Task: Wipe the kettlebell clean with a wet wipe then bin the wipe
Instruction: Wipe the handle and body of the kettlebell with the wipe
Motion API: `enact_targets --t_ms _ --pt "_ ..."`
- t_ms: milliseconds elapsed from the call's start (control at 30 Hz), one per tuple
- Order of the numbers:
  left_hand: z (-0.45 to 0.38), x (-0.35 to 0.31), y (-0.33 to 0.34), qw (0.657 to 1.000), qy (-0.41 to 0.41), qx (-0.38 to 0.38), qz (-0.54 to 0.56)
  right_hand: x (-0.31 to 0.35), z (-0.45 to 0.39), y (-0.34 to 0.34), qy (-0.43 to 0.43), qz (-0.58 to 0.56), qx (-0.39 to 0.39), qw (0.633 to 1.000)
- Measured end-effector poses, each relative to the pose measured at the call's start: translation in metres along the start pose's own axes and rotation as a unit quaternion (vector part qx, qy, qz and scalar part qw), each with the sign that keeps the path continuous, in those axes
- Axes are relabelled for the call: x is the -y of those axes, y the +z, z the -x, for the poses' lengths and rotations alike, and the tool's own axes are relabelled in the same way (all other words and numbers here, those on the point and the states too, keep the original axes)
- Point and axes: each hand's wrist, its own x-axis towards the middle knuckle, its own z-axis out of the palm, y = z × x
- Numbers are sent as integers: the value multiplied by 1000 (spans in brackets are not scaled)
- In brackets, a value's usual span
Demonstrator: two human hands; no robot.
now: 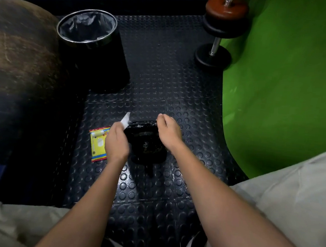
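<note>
A black kettlebell (147, 143) stands on the studded rubber floor between my hands, its handle glistening wet. My left hand (116, 141) is closed on a white wet wipe (125, 119) and presses it against the left end of the handle. My right hand (168, 132) grips the right end of the handle. A yellow and red pack of wipes (98, 143) lies flat on the floor just left of my left hand. The black bin (90, 45) with a metal rim and a dark liner stands further back to the left.
A large brown ball (17, 49) fills the left side next to the bin. A dumbbell (220, 30) with dark and brown plates leans at the back right against a green wall (288, 84). My knees in light trousers frame the bottom corners.
</note>
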Motion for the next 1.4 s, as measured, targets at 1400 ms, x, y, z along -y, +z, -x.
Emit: enact_targets --t_ms 1400 --pt "-5 -3 8 961 241 20 -133 -6 0 -1 -4 -21 1 1000"
